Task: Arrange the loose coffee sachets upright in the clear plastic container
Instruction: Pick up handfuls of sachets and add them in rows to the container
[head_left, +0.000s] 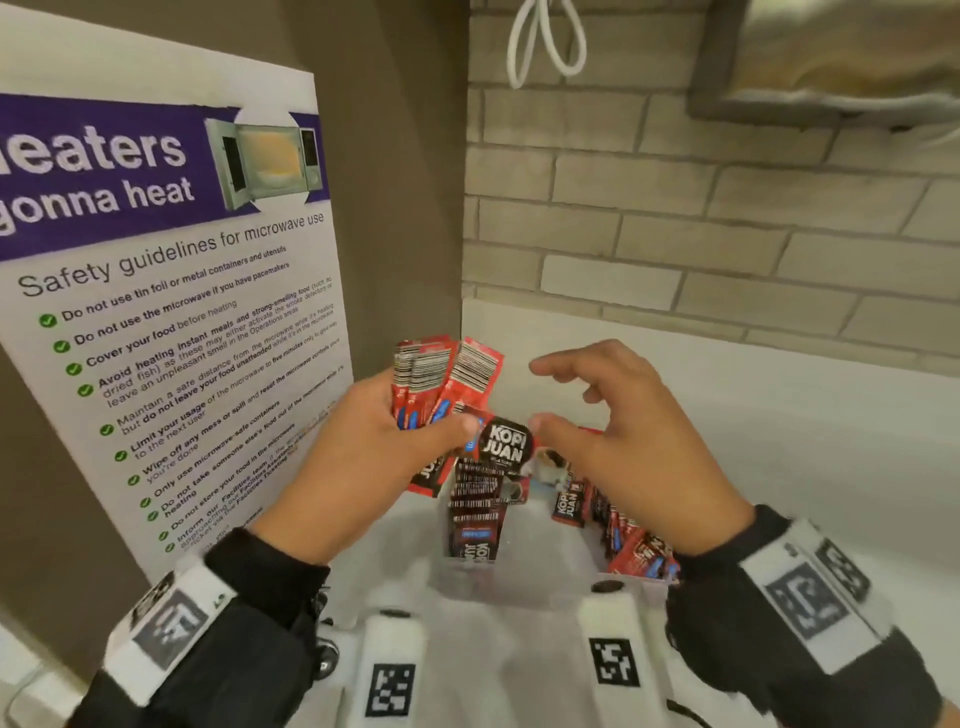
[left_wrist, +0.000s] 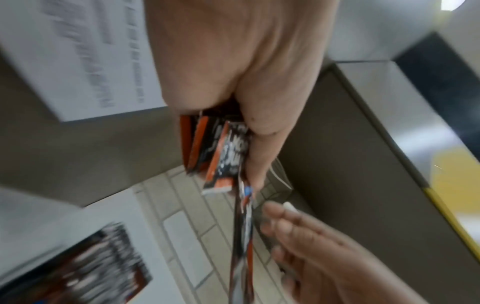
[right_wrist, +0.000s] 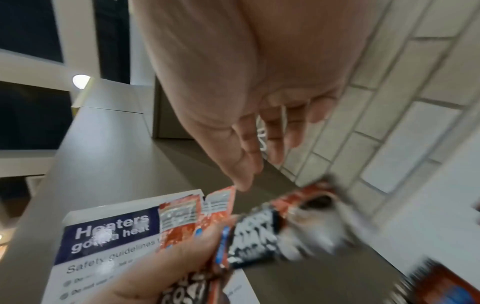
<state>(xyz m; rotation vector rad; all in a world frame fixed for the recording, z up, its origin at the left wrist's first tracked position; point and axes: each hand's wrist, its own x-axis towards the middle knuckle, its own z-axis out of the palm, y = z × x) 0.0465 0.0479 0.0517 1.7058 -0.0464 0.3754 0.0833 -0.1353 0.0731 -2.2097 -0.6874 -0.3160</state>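
1. Single coffee sachet (head_left: 503, 446), red and black, marked "KOPI JUAN": held level above the clear plastic container (head_left: 524, 584), between the two hands, one end under the left thumb and the other end touching the right thumb tip.
2. Bundle of sachets (head_left: 439, 382), red with barcode ends pointing up: fanned out of the left hand (head_left: 382, 457), whose fingers are curled round it (the left wrist view (left_wrist: 221, 152) shows the lower ends sticking out past the fingers).
3. Right hand (head_left: 631, 441): fingers loosely bent and spread, forefinger raised clear of the sachet, thumb tip against its end; no closed grip is visible in the head or the right wrist view (right_wrist: 259, 115).
4. Clear plastic container, on the white counter (head_left: 779, 415) below the hands: two groups of sachets inside, one row (head_left: 475, 512) standing at the left, another (head_left: 631, 545) leaning along the right wall.
5. Microwave safety poster (head_left: 171, 291), on the brown panel at left.
6. Brick-pattern wall (head_left: 701, 218) behind the counter.
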